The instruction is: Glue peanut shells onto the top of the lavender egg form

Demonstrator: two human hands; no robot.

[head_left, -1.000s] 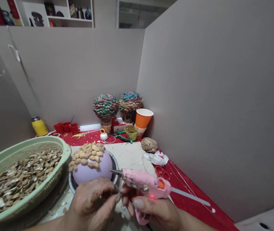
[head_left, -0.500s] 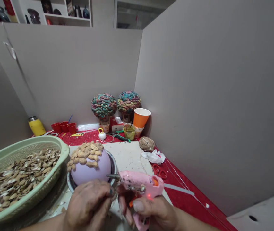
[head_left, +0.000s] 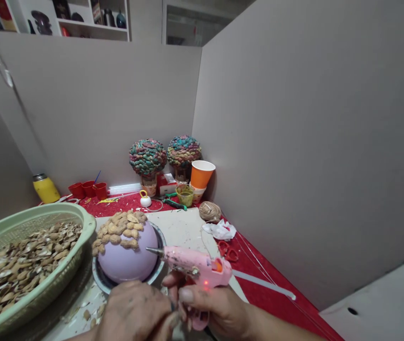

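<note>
Pink glue gun is in the right hand, grip wrapped round its handle, nozzle by the lilac ball. Left hand near right fingertips; can't tell if its grip holds anything. Ball, part covered in peanuts, sits in a bowl on a pale board. Desk is red, littered toward the back. Grey panels enclose it; white shelves beyond.
</note>
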